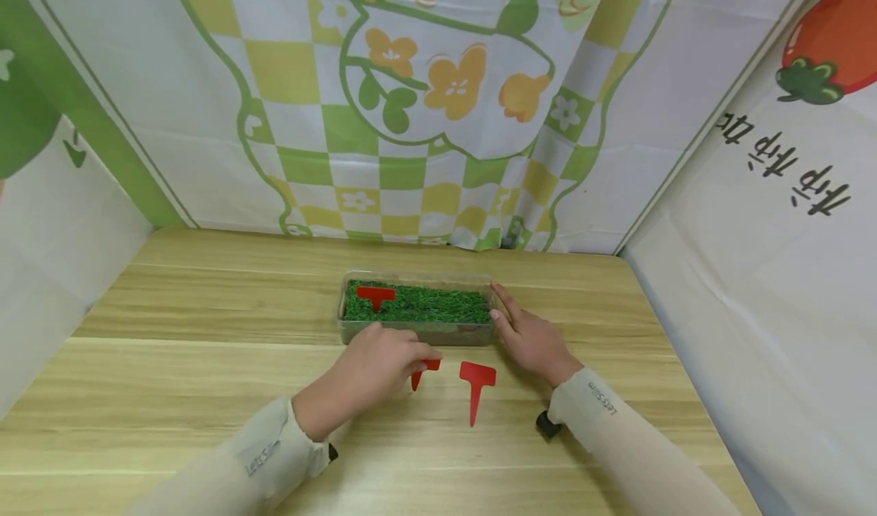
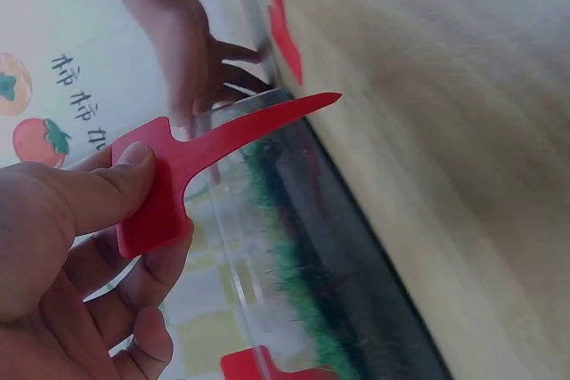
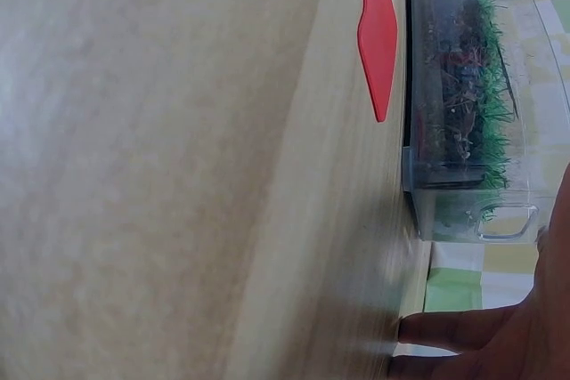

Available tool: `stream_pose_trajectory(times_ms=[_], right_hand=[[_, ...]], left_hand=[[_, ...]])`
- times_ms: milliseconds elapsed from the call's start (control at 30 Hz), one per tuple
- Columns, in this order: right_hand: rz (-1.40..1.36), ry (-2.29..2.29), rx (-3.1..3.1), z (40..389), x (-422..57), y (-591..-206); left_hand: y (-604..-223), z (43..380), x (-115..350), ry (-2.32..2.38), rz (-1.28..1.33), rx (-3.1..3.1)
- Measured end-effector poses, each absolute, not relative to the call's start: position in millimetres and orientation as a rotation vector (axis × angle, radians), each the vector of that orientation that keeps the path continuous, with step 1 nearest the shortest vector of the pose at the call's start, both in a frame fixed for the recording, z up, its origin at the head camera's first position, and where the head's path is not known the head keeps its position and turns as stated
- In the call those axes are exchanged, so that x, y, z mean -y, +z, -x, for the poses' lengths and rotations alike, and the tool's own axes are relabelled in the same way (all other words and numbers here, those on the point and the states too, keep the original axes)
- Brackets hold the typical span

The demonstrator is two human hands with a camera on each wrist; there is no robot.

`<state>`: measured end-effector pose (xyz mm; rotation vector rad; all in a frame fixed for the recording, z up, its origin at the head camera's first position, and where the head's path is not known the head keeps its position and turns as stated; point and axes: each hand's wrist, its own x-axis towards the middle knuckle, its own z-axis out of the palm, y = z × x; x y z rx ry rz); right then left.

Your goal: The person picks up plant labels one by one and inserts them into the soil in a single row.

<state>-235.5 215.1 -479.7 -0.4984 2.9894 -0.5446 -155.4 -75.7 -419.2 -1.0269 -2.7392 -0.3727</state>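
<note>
My left hand [image 1: 382, 358] pinches a red T-shaped plant label [image 2: 158, 193] by its wide head, between thumb and fingers. The label's pointed stem sticks out freely, just in front of a clear plastic box [image 1: 418, 336] of green artificial-looking grass [image 1: 432, 303]. Another red plant label [image 1: 376, 294] stands upright in the grass near the left end. A further red label [image 1: 477, 375] lies on the table in front of the box. With its fingers extended, my right hand [image 1: 537, 342] touches the box's right end; part of this contact is hidden.
The light wood-grain table [image 1: 226, 303] meets a patterned cloth [image 1: 384, 173] at the back. White printed panels rise on both sides. Black wrist devices show under both sleeves, such as the one [image 1: 547, 425] at the right.
</note>
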Motion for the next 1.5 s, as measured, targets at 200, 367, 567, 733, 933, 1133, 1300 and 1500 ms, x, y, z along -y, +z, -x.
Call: stream_pose_trajectory(times_ms=[200,367,567,733,933,1133,1300,1500], right_hand=[[0.493,-0.549,-2.991,234,-214,-479],[0.491,-0.546,-2.985,234,-215,-479],[0.491,-0.567,-2.981,235,-215,-479],[0.478,-0.567,-2.970,233,-214,-477],[0.488,-0.590,-2.967,233,-213,-474],[0.499,-0.580,-2.974,234,-213,-476],[0.493,-0.592,-2.973,234,-214,-476],[0.500,-0.593,-2.975,234,-214,-476]], left_hand=[[-400,164,76,-0.338,1.007,2.665],[-384,171,76,-0.294,0.993,2.598],[-370,177,75,-0.247,0.952,2.568],[-359,182,75,-0.259,0.929,2.561],[-352,190,74,-0.271,0.878,2.622],[-355,202,75,-0.289,0.811,2.688],[-359,212,74,-0.273,0.784,2.725],[-366,222,75,-0.234,0.767,2.754]])
